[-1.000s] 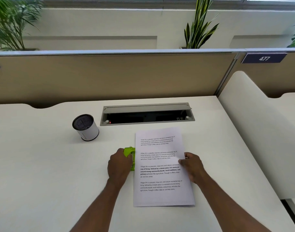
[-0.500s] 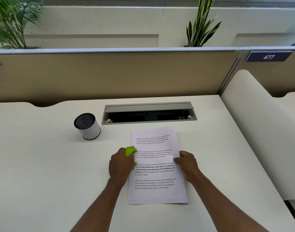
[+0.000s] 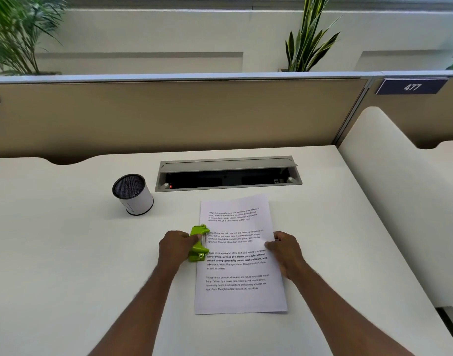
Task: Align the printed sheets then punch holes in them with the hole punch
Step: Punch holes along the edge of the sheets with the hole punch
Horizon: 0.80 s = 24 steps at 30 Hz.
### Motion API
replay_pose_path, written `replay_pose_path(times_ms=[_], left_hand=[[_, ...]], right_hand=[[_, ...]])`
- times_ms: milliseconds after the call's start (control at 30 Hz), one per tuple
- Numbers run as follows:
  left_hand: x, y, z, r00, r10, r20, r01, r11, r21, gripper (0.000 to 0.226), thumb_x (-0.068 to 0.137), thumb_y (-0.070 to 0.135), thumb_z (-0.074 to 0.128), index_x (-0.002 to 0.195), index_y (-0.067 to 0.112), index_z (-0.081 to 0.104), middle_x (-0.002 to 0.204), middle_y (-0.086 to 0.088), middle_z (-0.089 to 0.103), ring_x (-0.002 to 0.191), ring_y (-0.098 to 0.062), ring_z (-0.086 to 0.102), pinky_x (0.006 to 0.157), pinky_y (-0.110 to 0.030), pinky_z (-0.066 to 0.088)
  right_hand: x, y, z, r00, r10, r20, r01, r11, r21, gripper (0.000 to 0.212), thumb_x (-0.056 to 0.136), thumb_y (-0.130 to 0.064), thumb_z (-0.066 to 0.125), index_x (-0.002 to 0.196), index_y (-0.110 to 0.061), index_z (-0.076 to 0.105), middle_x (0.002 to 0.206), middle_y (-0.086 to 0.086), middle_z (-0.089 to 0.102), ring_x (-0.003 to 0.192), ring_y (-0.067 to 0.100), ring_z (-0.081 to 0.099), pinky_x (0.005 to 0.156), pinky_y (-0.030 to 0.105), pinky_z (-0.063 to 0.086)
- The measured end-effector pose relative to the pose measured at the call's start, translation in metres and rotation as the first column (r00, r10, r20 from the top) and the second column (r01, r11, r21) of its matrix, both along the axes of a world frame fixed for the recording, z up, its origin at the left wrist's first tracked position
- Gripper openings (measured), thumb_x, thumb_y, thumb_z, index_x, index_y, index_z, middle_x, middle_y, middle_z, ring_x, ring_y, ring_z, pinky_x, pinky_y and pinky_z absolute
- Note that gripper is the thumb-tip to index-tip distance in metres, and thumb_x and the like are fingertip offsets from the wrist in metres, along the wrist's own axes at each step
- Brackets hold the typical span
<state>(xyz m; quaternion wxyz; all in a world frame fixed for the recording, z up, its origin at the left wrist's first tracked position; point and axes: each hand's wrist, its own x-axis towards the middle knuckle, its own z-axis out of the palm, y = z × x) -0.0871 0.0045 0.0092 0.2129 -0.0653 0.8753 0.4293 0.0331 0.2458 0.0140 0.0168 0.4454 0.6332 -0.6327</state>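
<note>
You have one stack of printed sheets (image 3: 239,255), one green hole punch (image 3: 198,244), one mesh-topped cup (image 3: 132,194), and two hands (image 3: 175,246) (image 3: 287,249) on your bench (image 3: 66,253).

Place: an office cubicle
Evidence: tan partition (image 3: 168,114) beyond the fingers, numbered plate (image 3: 411,86) (477), desk cable hatch (image 3: 228,173), potted plants (image 3: 307,39)

Lime-green hole punch (image 3: 198,244), white black-printed sheets (image 3: 239,268), white black-meshed cup (image 3: 133,195), beige partition (image 3: 168,114).
</note>
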Motion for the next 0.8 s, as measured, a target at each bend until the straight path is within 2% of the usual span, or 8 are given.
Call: replay_pose_path(times_ms=[133,267,400,567,700,800], left_hand=[[-0.007,-0.006,0.0,0.979,0.084,0.188,-0.109,0.986,0.123,0.048,0.072,0.026,0.083,0.053,0.007,0.043,0.052,-0.011,0.044,0.042,-0.022,0.04,0.055,-0.031,0.038],[-0.014,-0.008,-0.007,0.948,0.147,0.283,-0.192,0.972,0.138,0.051,0.068,0.021,0.087,0.053,0.008,0.04,0.049,-0.01,0.043,0.043,-0.019,0.034,0.048,-0.027,0.034],[-0.016,-0.011,-0.018,0.954,0.149,0.259,-0.183,0.977,0.111,0.052,0.066,0.027,0.087,0.044,0.008,0.044,0.043,-0.009,0.045,0.036,-0.019,0.036,0.048,-0.025,0.035],[-0.02,-0.01,-0.022,0.954,0.151,0.259,-0.178,0.98,0.087,0.047,0.064,0.028,0.088,0.046,0.007,0.05,0.045,-0.011,0.049,0.037,-0.019,0.038,0.05,-0.028,0.038],[-0.019,-0.007,-0.018,0.965,0.147,0.216,-0.161,0.986,0.045,0.043,0.065,0.028,0.087,0.051,0.003,0.056,0.049,-0.014,0.056,0.038,-0.02,0.043,0.048,-0.027,0.042],[-0.016,-0.004,-0.013,0.974,0.121,0.194,-0.135,0.989,0.061,0.039,0.069,0.022,0.085,0.055,0.001,0.056,0.055,-0.017,0.057,0.042,-0.022,0.045,0.052,-0.03,0.043]], right_hand=[[0.0,-0.001,0.001,1.0,0.009,0.008,-0.009,1.0,0.03,0.019,0.076,0.009,0.056,0.076,-0.006,0.068,0.088,0.019,0.073,0.074,0.029,0.065,0.082,0.057,0.057],[-0.001,-0.001,0.001,1.0,0.014,0.023,-0.015,0.997,0.07,0.013,0.075,0.007,0.057,0.082,0.004,0.066,0.095,0.025,0.074,0.073,0.028,0.064,0.082,0.056,0.057],[-0.003,-0.001,-0.002,0.999,0.025,0.029,-0.028,0.995,0.092,0.014,0.076,0.006,0.057,0.084,0.002,0.067,0.092,0.021,0.075,0.073,0.028,0.065,0.08,0.053,0.058],[-0.004,0.0,-0.004,0.999,0.031,0.027,-0.033,0.994,0.101,0.014,0.077,0.005,0.058,0.083,-0.001,0.068,0.083,0.013,0.073,0.068,0.025,0.064,0.067,0.035,0.054],[-0.004,0.0,-0.002,0.999,0.037,0.008,-0.038,0.996,0.084,0.014,0.078,0.008,0.057,0.077,-0.003,0.066,0.079,0.012,0.069,0.065,0.023,0.061,0.063,0.03,0.051],[-0.003,0.0,-0.001,0.999,0.035,0.004,-0.035,0.996,0.084,0.013,0.078,0.008,0.057,0.084,0.003,0.067,0.081,0.014,0.07,0.067,0.024,0.061,0.064,0.032,0.052]])
